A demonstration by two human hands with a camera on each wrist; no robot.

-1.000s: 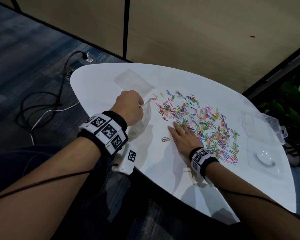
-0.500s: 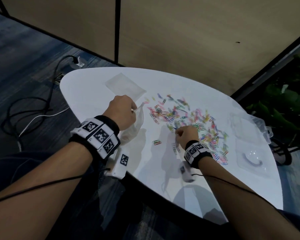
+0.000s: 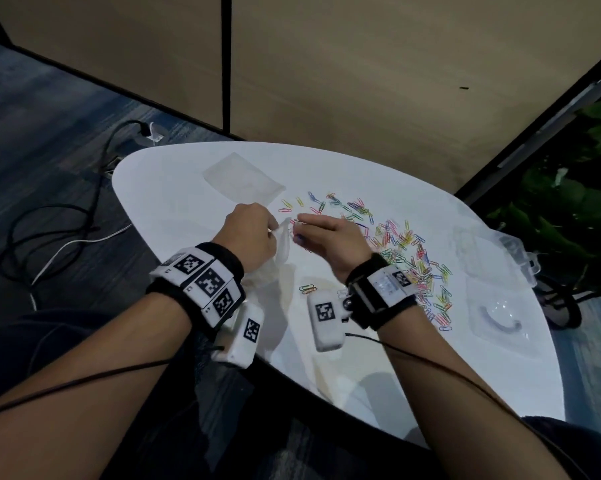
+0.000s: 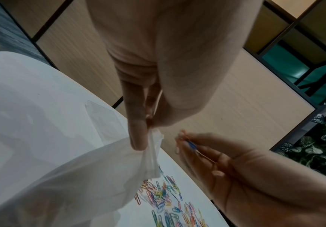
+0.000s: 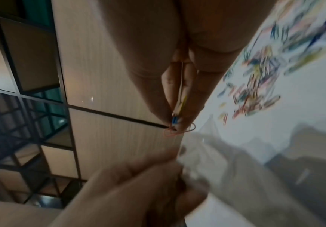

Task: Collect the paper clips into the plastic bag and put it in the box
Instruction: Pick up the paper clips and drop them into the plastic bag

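Observation:
My left hand (image 3: 254, 233) pinches the rim of a thin clear plastic bag (image 3: 281, 258), holding it up above the white table (image 3: 174, 209); the left wrist view shows thumb and forefinger on the bag (image 4: 100, 172). My right hand (image 3: 330, 240) sits right beside the bag's mouth and pinches a few paper clips (image 5: 179, 116), also seen as clips (image 4: 192, 145) between its fingertips. A wide scatter of coloured paper clips (image 3: 406, 258) lies to the right. The clear plastic box (image 3: 499, 258) stands open at the table's right edge.
A second flat plastic bag (image 3: 243, 178) lies at the back of the table. A pair of clips (image 3: 307, 289) lies alone near my wrists. Cables (image 3: 67, 230) run over the floor on the left, and a plant (image 3: 569, 209) stands to the right.
My right hand left the clip pile, closed on a few clips and moved left and up to the bag's mouth. The left hand kept its hold on the bag.

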